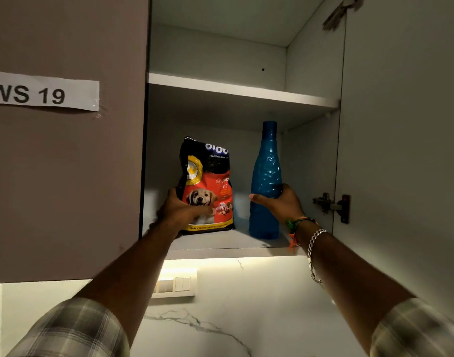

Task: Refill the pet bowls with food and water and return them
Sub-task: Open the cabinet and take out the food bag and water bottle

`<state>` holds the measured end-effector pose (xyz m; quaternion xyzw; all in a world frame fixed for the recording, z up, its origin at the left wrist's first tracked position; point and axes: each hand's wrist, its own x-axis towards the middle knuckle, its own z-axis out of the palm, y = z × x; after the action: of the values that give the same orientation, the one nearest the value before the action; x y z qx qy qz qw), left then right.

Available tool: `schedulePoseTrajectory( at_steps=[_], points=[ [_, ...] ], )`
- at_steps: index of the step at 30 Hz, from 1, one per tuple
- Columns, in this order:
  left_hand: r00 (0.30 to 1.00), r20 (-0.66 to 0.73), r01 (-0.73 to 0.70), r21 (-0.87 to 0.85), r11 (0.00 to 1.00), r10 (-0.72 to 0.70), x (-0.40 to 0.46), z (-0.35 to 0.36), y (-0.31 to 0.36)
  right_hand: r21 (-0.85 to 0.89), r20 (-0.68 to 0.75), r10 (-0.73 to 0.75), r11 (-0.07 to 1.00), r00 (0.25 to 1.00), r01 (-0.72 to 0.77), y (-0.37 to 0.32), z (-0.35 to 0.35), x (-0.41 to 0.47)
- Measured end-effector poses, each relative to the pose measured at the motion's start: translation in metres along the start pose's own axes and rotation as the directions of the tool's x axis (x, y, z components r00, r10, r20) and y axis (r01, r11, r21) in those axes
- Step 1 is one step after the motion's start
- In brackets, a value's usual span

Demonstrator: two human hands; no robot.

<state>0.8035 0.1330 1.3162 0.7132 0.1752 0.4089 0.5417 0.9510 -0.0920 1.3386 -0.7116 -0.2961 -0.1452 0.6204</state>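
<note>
Nearest you, both plaid sleeves reach up past the marble wall and the switch plate (175, 284) into the open wall cabinet. Your left hand (180, 211) has its grip wrapped around the lower part of the dog food bag (207, 176) — thumb across the puppy picture. Your right hand (278, 202), with a chain bracelet (313, 247) and threads at the wrist, has its grip curled around the middle of the blue water bottle (266, 173). Bag and bottle stand upright, near each other but apart, on the lower shelf (220, 244). Left, the closed door carries a "WS 19" label (44, 92); the open door's hinge (331, 206) shows right.
</note>
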Motion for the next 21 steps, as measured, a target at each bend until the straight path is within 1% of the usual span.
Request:
schedulePoseTrajectory(
  at_steps=[6, 11, 14, 17, 21],
  points=[
    [0.997, 0.073, -0.012, -0.140, 0.990, 0.023, -0.014, -0.008, 0.003, 0.040, -0.013, -0.033, 0.999, 0.999, 0.034, -0.014, -0.002, -0.026],
    [0.991, 0.106, -0.060, -0.164, 0.985, 0.078, -0.037, -0.009, 0.013, 0.110, -0.053, -0.035, 0.993, 0.998, 0.041, -0.026, -0.005, -0.050],
    [0.991, 0.084, -0.084, -0.177, 0.981, 0.100, -0.051, -0.007, 0.020, 0.108, -0.077, -0.049, 0.993, 0.996, 0.057, -0.033, -0.012, -0.066],
    [0.992, 0.033, -0.110, -0.184, 0.977, 0.118, -0.065, -0.006, 0.023, 0.077, -0.092, -0.068, 0.994, 0.993, 0.075, -0.040, -0.021, -0.082],
    [0.984, -0.041, -0.179, -0.127, 0.975, 0.176, -0.093, -0.005, 0.024, 0.083, -0.104, -0.103, 0.990, 0.989, 0.112, -0.045, -0.035, -0.107]
  ],
)
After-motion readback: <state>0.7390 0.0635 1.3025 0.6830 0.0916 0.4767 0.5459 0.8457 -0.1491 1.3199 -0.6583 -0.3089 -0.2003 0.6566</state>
